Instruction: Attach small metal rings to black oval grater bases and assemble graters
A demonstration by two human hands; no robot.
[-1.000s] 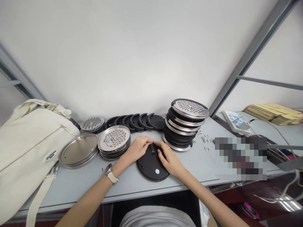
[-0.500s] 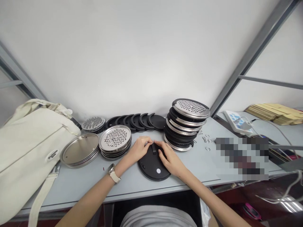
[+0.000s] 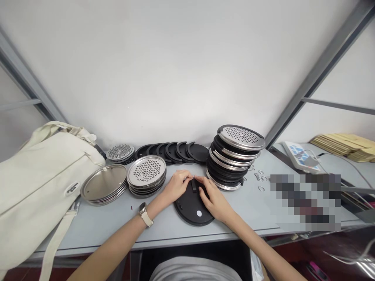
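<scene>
A black round disc (image 3: 187,210) lies flat on the table in front of me, with a white dot and a raised black tab (image 3: 194,185) near its far edge. My left hand (image 3: 179,185) is closed in a pinch beside that tab; a tiny shiny bit shows at the fingertips, too small to name. My right hand (image 3: 215,199) grips the disc's right side, thumb on top and index fingertip meeting the left fingers at the far edge. Several metal rings (image 3: 261,188) lie to the right.
Stacked perforated metal grater plates (image 3: 146,171) and plain metal discs (image 3: 104,181) stand left. Black discs (image 3: 199,152) overlap along the wall. A tall stack of black-rimmed graters (image 3: 241,136) rises right. A cream backpack (image 3: 38,175) covers the left end; yellow cardboard (image 3: 345,146) lies far right.
The whole view has shifted slightly, so things appear a little further right. Both hands stay at the disc's far edge, with fingertips closer together.
</scene>
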